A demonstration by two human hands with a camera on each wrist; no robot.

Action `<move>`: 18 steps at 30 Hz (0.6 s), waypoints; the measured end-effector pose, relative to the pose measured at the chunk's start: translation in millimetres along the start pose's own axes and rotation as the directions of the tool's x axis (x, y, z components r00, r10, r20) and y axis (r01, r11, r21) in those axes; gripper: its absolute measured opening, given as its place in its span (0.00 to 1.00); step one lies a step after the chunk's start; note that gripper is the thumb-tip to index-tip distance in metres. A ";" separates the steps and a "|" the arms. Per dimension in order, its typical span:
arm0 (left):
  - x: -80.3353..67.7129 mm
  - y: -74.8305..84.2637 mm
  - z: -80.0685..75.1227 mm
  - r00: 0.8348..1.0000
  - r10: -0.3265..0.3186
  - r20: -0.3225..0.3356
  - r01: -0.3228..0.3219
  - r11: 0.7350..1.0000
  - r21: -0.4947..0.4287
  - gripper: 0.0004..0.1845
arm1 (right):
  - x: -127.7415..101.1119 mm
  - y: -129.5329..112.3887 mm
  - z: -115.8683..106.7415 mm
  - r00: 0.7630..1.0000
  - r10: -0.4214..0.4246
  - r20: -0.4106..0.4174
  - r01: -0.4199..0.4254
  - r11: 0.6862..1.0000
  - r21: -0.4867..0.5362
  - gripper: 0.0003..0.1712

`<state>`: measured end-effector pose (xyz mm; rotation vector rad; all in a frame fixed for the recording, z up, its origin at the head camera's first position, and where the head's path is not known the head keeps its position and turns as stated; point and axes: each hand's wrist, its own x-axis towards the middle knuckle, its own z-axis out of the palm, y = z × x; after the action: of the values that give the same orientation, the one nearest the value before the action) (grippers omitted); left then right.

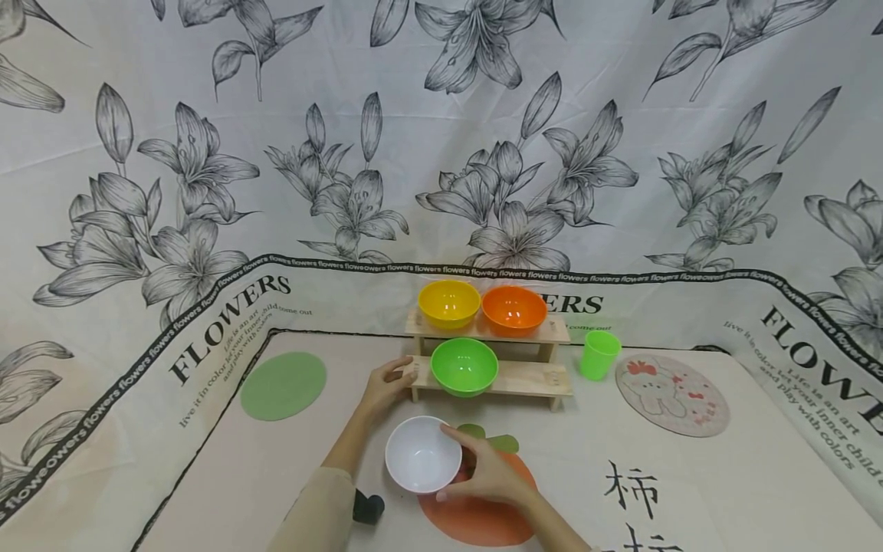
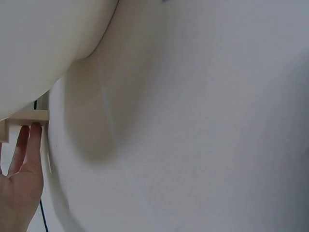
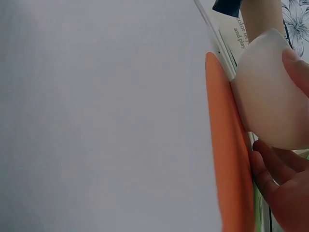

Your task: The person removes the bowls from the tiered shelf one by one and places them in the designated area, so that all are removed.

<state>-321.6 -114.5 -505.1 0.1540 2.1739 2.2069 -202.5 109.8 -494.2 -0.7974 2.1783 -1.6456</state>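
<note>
Right hand [image 1: 493, 477]: fingers curled round the white bowl [image 1: 422, 454], thumb on its rim, over the orange mat [image 1: 476, 517].
Left hand [image 1: 385, 386]: straight fingers rest against the rack [image 1: 531, 377], steadying it.
Advice: keep the bowl level, the rack braced.

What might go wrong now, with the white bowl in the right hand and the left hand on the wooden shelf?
1. The right hand holds the white bowl only at its rim, tilted; it might slip.
2. The green bowl overhangs the lower step of the wooden shelf; a bump could tip it off.
3. The left hand touches the shelf's end; a push may shake the yellow bowl and orange bowl.
</note>
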 end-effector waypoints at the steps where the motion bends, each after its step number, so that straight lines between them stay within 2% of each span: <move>1: -0.1 0.1 0.0 1.000 -0.001 -0.002 0.001 1.000 0.006 0.24 | 0.2 0.3 0.1 1.000 0.000 0.004 0.000 1.000 0.003 0.54; 11: -0.6 -0.5 -0.1 1.000 0.005 0.000 -0.005 1.000 0.003 0.25 | 2.1 0.2 -6.0 0.999 -0.013 0.040 0.011 0.999 0.037 0.52; 14: -0.2 -1.2 -0.6 1.000 0.007 -0.001 -0.007 1.000 -0.007 0.24 | 2.5 -3.1 -14.6 0.998 -0.064 -0.020 0.064 0.998 0.020 0.47; 16: 0.2 -1.7 -1.1 1.000 0.009 0.001 -0.009 1.000 -0.015 0.24 | 2.0 -7.1 -22.6 0.990 -0.099 -0.101 0.099 0.995 -0.007 0.40; 18: 0.4 -2.1 -1.4 1.000 0.012 0.002 -0.012 1.000 -0.018 0.23 | 1.4 -11.4 -31.9 0.970 -0.129 -0.205 0.124 0.991 -0.041 0.30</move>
<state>-322.3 -115.8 -507.2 0.1686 2.1571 2.2310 -218.0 131.9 -473.6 -0.8206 2.3387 -1.8391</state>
